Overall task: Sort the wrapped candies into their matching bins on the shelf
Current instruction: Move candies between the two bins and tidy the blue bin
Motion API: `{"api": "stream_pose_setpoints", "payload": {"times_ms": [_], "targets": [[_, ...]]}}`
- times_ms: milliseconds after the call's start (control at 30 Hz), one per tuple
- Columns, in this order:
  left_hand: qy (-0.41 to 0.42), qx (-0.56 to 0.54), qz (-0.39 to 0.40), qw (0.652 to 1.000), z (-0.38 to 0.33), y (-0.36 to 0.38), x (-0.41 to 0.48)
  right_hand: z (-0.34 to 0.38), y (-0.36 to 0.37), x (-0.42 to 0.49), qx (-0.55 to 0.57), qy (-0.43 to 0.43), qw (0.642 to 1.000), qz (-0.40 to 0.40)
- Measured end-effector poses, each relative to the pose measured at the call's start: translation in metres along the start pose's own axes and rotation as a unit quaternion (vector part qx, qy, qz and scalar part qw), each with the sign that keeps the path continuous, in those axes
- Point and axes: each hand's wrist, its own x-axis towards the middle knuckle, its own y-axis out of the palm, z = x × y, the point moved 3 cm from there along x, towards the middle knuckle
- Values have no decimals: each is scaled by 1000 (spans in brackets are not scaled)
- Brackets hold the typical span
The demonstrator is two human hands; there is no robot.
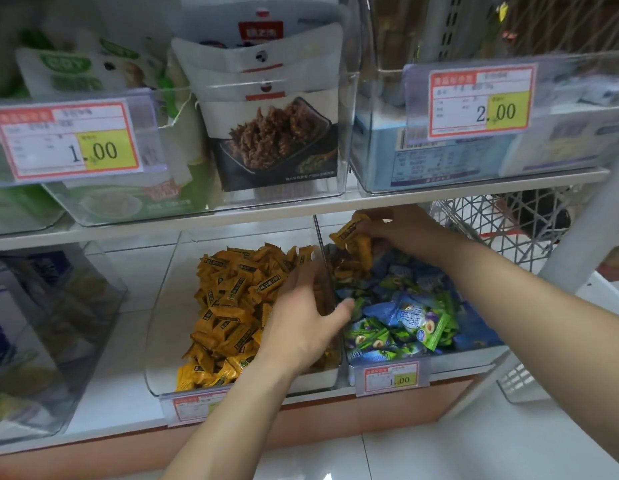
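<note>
Right hand (405, 230) is deep at the back left corner of the right bin (470, 362), fingers curled round a bunch of yellow candies (351, 235) held above the blue and green candies (405, 317) that belong there. Left hand (301, 320) hangs spread and loose over the wall (321, 244) between the two bins, thumb on the right bin's side, fingers over the left bin (162, 323), where the yellow heap (231, 306) lies; it holds nothing that I can see. More yellow strays (346, 270) lie against the wall below my right hand. The risk, I judge, is the crossing. The bunch is big and the wrappers look slippery, and the upper shelf (231, 211) sits low, just above my knuckles. A knock there or on the wall's top edge could shake pieces loose, back among the blue and green ones. A blue wrapper could also be caught in the bunch and ride over into the wrong bin; I cannot tell whether one is. My left hand sits in the path and may block the drop.
</note>
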Motion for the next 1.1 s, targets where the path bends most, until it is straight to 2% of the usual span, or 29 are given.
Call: {"api": "stream_pose_setpoints", "payload": {"times_ms": [100, 200, 333, 467, 533, 600, 667, 767, 800, 867, 933, 1000, 1067, 1100], "targets": [[40, 14, -65, 997, -18, -12, 2, 17, 11, -27, 92, 4, 996, 4], [72, -49, -65, 994, -30, -15, 0, 33, 38, -47, 137, 3, 990, 30], [45, -100, -113, 988, -21, -28, -1, 47, 68, -52, 155, 34, 987, 33], [-30, -170, -132, 976, 5, -46, 2, 58, 90, -43, 204, 100, 959, 171], [-54, -186, -147, 970, 16, -55, 5, 56, 97, -34, 139, 106, 963, 205], [-66, -167, -149, 973, 30, -61, 10, 54, 97, -22, 56, 76, 973, 211], [-68, -75, -136, 986, 45, -66, 15, 45, 86, -8, -38, 28, 985, 165], [-99, 89, -72, 988, 66, -67, 17, 13, 51, 14, -188, -12, 982, 24], [-109, 129, -47, 985, 69, -65, 18, 0, 42, 21, -218, -10, 976, 6], [-112, 173, -30, 978, 66, -62, 18, -23, 34, 33, -270, -1, 962, 46], [-81, 153, -45, 984, 51, -57, 17, -35, 39, 43, -329, 6, 934, 136], [-27, 108, -26, 993, 32, -43, 13, -42, 48, 50, -422, 24, 881, 212], [-12, 80, 22, 996, 16, -26, 7, -47, 54, 55, -502, 44, 829, 244], [-17, 73, 46, 996, 11, -18, 4, -49, 56, 58, -521, 52, 815, 247]]}}
